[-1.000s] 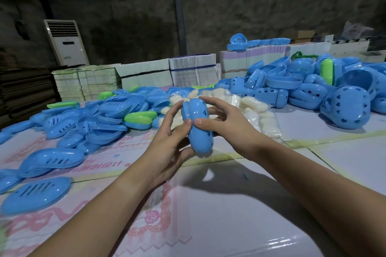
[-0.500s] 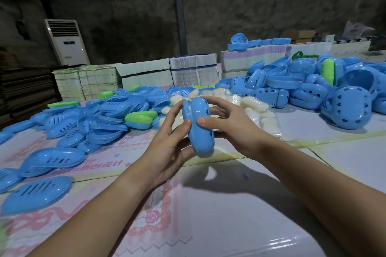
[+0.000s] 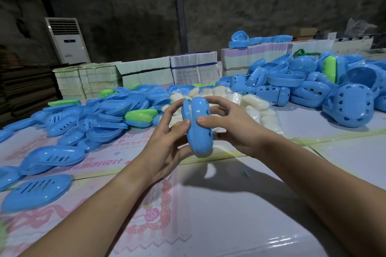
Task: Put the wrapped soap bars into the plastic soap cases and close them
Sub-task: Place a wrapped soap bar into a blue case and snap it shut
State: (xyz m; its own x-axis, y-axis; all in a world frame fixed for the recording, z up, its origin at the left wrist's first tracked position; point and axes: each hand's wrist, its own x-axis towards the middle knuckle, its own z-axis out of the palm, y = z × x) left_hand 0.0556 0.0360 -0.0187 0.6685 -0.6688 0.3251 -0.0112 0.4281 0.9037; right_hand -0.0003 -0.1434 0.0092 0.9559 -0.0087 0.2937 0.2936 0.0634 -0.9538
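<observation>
Both hands held one blue soap case (image 3: 198,125) upright above the table (image 3: 219,204) when I checked the head view. My left hand (image 3: 165,146) gripped the case from its left side, thumb pressed on the front edge near the seam and fingers curled behind. My right hand (image 3: 234,129) gripped it from the right, thumb set on the front face beside the left thumb and fingers wrapped round the far side. At the top of the case the two halves stood slightly apart, a narrow gap showing along the seam; I could not tell whether a soap bar sat inside. Just behind the hands I noted a heap of wrapped soap bars (image 3: 248,100), pale and in clear film, lying on the table. To the left lay a spread of blue slotted case halves (image 3: 87,119), with a green-and-blue case (image 3: 140,118) among them and one slotted half (image 3: 35,192) apart at the near left. To the right I recorded a pile of blue heart-holed cases (image 3: 313,87). Stacks of flat cartons (image 3: 144,73) lined the far edge of the table, and a floor-standing air conditioner (image 3: 67,39) stood against the back wall.
</observation>
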